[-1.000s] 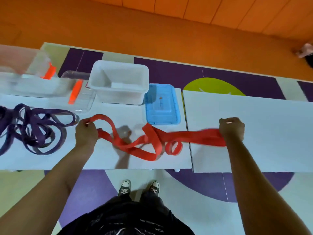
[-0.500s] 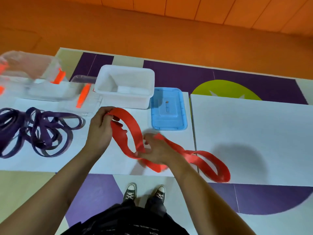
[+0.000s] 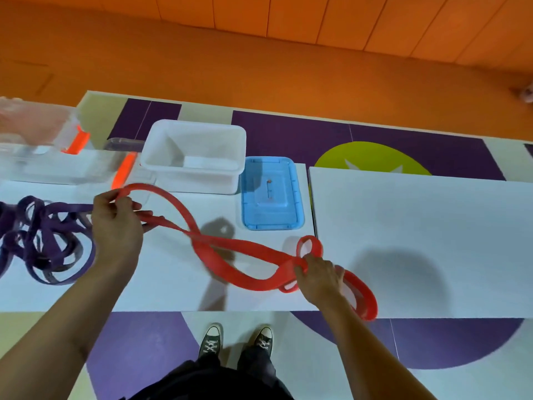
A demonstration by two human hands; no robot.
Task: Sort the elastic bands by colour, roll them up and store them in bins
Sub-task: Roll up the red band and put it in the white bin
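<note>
Our left hand (image 3: 115,223) pinched the red band (image 3: 245,249) in front of the white bin (image 3: 190,181); our right hand (image 3: 320,277), clamped on it too, had pulled farther from the bin, straightening it for rolling.

Your purple bands (image 3: 46,243) run off the left edge of the frame, so you can't see how far the pile spreads. The clear bin (image 3: 57,168) at upper left is cut off there too, and its inside is a pale blur. Your right hand (image 3: 320,280) covers the red band (image 3: 245,249) where it grips it, and the band's crossing at mid-frame is smeared. The dot (image 3: 268,181) on the blue lid (image 3: 285,209) is too small to name.
</note>
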